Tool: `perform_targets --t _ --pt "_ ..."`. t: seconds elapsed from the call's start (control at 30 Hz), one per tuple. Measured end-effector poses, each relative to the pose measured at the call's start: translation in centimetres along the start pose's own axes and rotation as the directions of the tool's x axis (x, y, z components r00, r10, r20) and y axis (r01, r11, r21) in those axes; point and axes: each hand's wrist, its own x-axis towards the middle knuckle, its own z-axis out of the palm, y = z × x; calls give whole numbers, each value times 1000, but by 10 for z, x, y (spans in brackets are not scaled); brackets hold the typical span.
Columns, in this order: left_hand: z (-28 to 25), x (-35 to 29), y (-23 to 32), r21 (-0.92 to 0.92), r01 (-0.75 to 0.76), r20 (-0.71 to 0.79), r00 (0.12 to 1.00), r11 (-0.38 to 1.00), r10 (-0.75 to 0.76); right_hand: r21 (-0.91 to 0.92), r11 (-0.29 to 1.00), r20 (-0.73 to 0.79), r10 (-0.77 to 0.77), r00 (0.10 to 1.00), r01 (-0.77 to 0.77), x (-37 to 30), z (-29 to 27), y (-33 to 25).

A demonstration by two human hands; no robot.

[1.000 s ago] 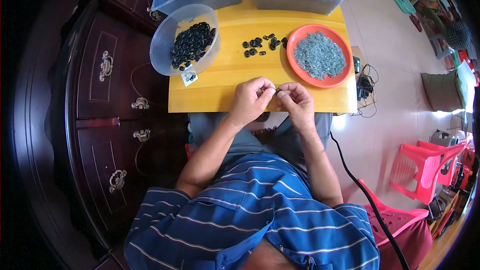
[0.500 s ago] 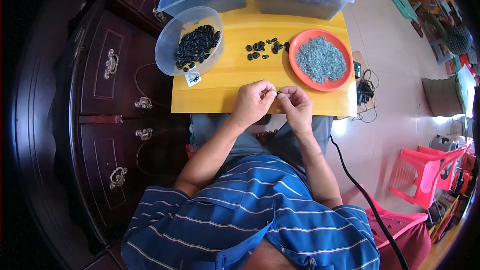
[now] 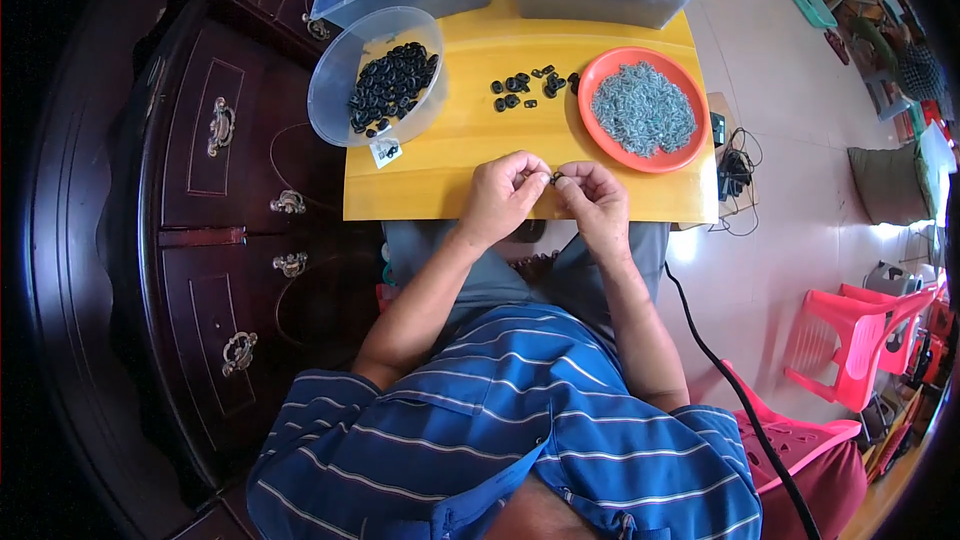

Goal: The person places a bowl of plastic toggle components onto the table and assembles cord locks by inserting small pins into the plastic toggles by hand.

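Over the table's near edge, my left hand (image 3: pixel 500 198) and my right hand (image 3: pixel 602 208) meet fingertip to fingertip. Thumb and forefinger of the right are pinched on a small black part (image 3: pixel 557 178). The left thumb and forefinger are pressed together beside it; what they hold, if anything, is too small to make out. Beyond the hands, several loose black parts (image 3: pixel 512 100) lie on the yellow table (image 3: pixel 420 190). To their right, an orange-red plate (image 3: pixel 655 165) holds a heap of small silvery-grey pieces (image 3: pixel 642 110).
A round clear tub (image 3: pixel 328 90) of black parts stands at the left, a small white packet (image 3: pixel 385 152) beside it. Two clear bins (image 3: pixel 400 5) of black pieces stand at the back. Dark drawers (image 3: pixel 215 200) flank the left; a black cable (image 3: pixel 715 350) hangs at the right.
My fingertips have shifted slightly, and more of the black part shows between them. The whole view has tilted a little; the things on the table lie as before.
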Motion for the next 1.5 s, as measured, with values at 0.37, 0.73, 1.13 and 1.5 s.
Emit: perform_targets --t 0.37,0.73,1.13,1.5 --pt "3 1 5 139 -69 -29 997 988 74 -33 999 -24 -16 1000 16 1 0 2" --pt "5 2 9 247 -70 -91 991 966 95 -46 997 -42 -57 997 56 1 2 9" --pt "-50 36 -10 337 -19 -165 983 941 79 25 999 -2 -28 1000 29 3 -3 2" --pt "-60 77 -24 679 -57 -128 972 732 195 6 1000 2 -23 1000 23 3 -4 2"
